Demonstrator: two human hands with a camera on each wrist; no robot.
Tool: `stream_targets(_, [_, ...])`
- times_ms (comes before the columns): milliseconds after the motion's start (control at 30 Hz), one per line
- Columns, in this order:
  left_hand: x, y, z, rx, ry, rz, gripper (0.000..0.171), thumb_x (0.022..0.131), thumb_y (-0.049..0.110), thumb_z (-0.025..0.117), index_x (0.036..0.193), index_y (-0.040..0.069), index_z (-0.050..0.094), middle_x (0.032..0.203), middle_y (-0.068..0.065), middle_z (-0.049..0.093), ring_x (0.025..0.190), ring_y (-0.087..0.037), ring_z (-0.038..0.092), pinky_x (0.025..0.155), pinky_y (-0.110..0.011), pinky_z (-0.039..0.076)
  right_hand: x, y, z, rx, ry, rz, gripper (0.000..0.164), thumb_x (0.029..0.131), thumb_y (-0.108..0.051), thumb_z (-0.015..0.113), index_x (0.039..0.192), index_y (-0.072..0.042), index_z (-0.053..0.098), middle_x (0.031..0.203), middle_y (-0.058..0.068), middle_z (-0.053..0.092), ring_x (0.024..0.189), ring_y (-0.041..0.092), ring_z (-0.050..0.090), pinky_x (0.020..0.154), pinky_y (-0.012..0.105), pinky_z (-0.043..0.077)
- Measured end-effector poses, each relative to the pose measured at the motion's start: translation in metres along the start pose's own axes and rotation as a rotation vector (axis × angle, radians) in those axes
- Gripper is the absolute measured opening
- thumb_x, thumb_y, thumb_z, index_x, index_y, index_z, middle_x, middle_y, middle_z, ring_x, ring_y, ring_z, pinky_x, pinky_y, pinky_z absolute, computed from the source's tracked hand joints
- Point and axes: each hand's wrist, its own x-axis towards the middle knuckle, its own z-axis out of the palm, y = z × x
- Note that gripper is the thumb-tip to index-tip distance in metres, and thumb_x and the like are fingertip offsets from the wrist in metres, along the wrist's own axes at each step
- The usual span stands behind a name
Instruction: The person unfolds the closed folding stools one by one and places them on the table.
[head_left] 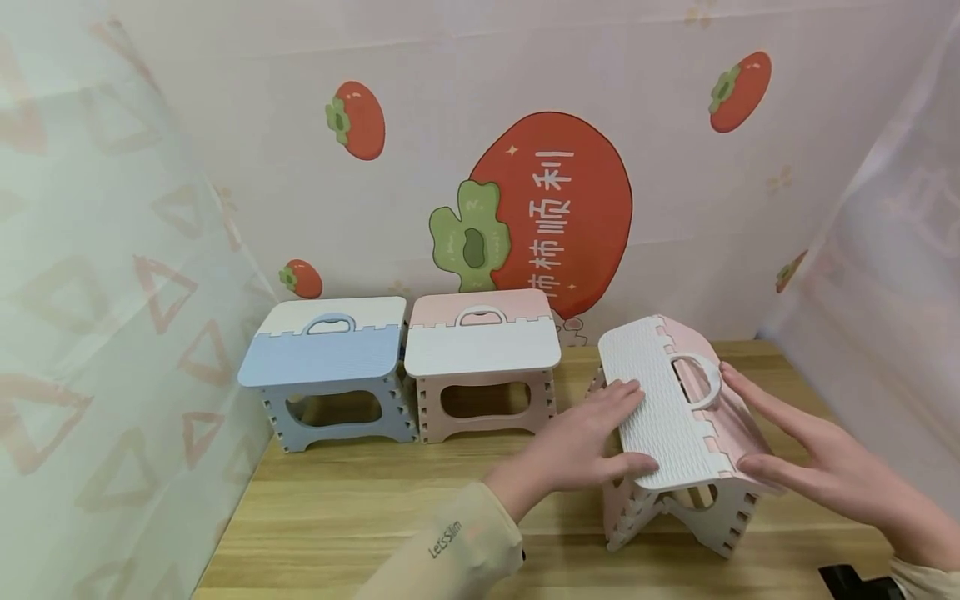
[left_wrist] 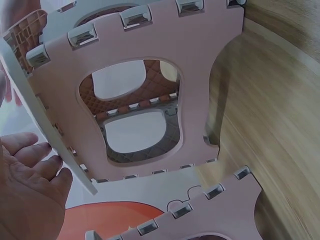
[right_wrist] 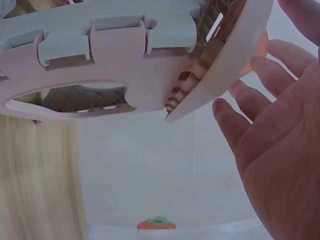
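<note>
A white and pink folding step stool (head_left: 660, 408) stands at the right of the table, turned at an angle. Its top is bent along the middle seam, the pink half (head_left: 738, 425) sloping down, and a white carry handle (head_left: 708, 382) is at the seam. My left hand (head_left: 573, 442) rests on the white half with fingers spread and extended. On the pink side, my right hand (head_left: 825, 458) touches the outer edge with extended fingers. The left wrist view shows a pink leg panel (left_wrist: 195, 85) with an oval opening. In the right wrist view, the pink top edge (right_wrist: 225, 70) lies beside the fingers.
A blue and white folding stool (head_left: 322, 354) and another pink and white one (head_left: 483, 350) stand side by side at the back left. The wooden table (head_left: 360, 508) meets a persimmon-printed cloth backdrop (head_left: 247, 108) behind them. A black object (head_left: 858, 582) lies at the lower right.
</note>
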Motion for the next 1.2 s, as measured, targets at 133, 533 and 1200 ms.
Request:
stream_targets(133, [0.004, 0.002, 0.001, 0.033, -0.017, 0.002, 0.085, 0.098, 0.064, 0.054, 0.162, 0.013, 0.031, 0.169, -0.001, 0.022, 0.156, -0.015, 0.018, 0.126, -0.031, 0.015, 0.003, -0.001, 0.003, 0.017, -0.021, -0.025, 0.094, 0.084, -0.003, 0.080, 0.162, -0.015, 0.030, 0.168, 0.005, 0.028, 0.146, -0.010, 0.026, 0.104, 0.000, 0.025])
stream_targets(533, [0.006, 0.001, 0.008, 0.090, 0.001, 0.025, 0.085, 0.098, 0.068, 0.049, 0.162, 0.016, 0.030, 0.170, 0.003, 0.019, 0.156, -0.009, 0.014, 0.126, -0.031, 0.018, 0.004, 0.004, 0.009, 0.052, -0.067, -0.042, 0.088, 0.087, -0.001, 0.077, 0.162, -0.011, 0.031, 0.171, 0.006, 0.019, 0.155, 0.002, 0.013, 0.106, 0.002, 0.022])
stream_targets(1200, [0.005, -0.001, 0.010, 0.189, -0.019, 0.040, 0.083, 0.100, 0.068, 0.042, 0.163, 0.017, 0.026, 0.171, 0.004, 0.016, 0.156, -0.009, 0.012, 0.126, -0.025, 0.012, 0.000, 0.011, 0.018, 0.108, -0.046, -0.068, 0.087, 0.086, 0.003, 0.076, 0.160, -0.009, 0.033, 0.170, 0.010, 0.021, 0.152, -0.002, 0.019, 0.105, 0.002, 0.028])
